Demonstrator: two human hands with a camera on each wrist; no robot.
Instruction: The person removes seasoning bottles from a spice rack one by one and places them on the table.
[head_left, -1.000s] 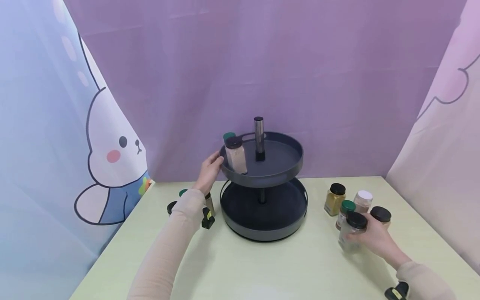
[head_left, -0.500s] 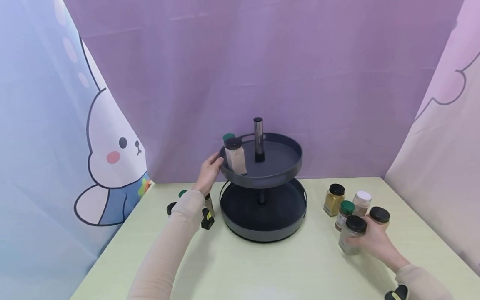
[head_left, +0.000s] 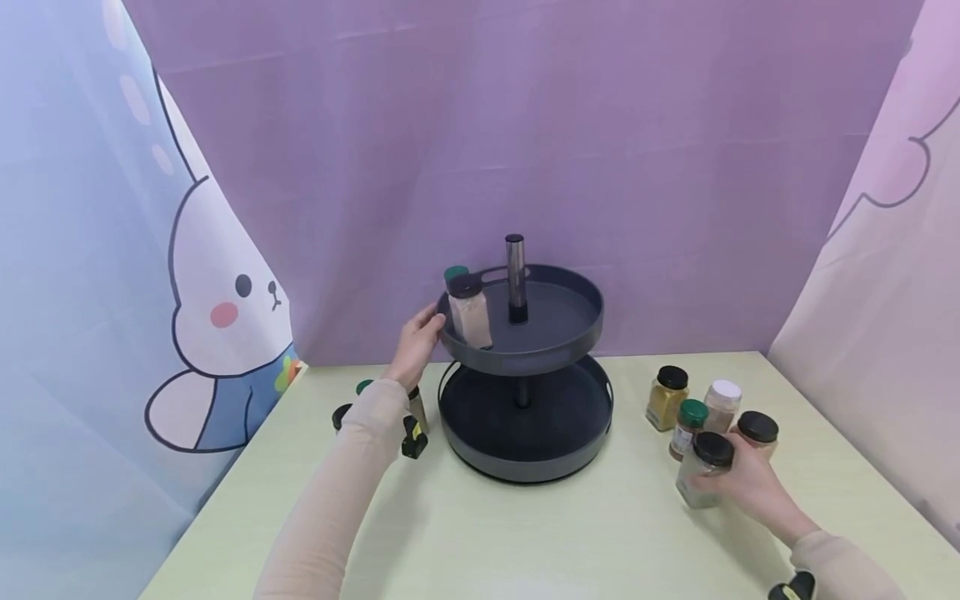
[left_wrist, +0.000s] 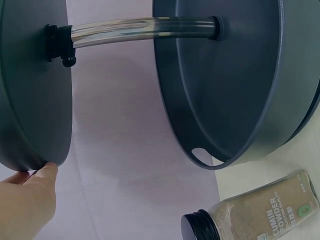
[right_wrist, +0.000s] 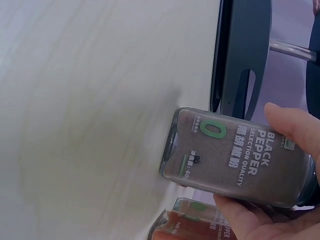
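Observation:
In the head view my left hand point(head_left: 415, 347) grips the left rim of the upper tray point(head_left: 525, 363) on a dark grey two-tier rotating rack. My right hand point(head_left: 750, 487) holds a black-lidded jar point(head_left: 697, 483) between thumb and fingers; the right wrist view shows its label point(right_wrist: 255, 152), black pepper. Whether its base touches the table I cannot tell. On the upper tray's left side stand a black-lidded jar point(head_left: 471, 321) and a green-lidded jar point(head_left: 456, 273) behind it. The lower tray point(head_left: 525, 471) holds no jar in its visible part.
Right of the rack stand a yellow spice jar point(head_left: 667, 404), a green-lidded jar point(head_left: 687, 433), a white-lidded jar point(head_left: 722, 406) and another black-lidded jar point(head_left: 757, 427). Several jars stand partly behind my left arm, including a cumin powder jar point(left_wrist: 265, 210).
My right hand and the black pepper jar have come down and nearer by a little, then stayed almost still. The left hand keeps its place on the upper tray's rim.

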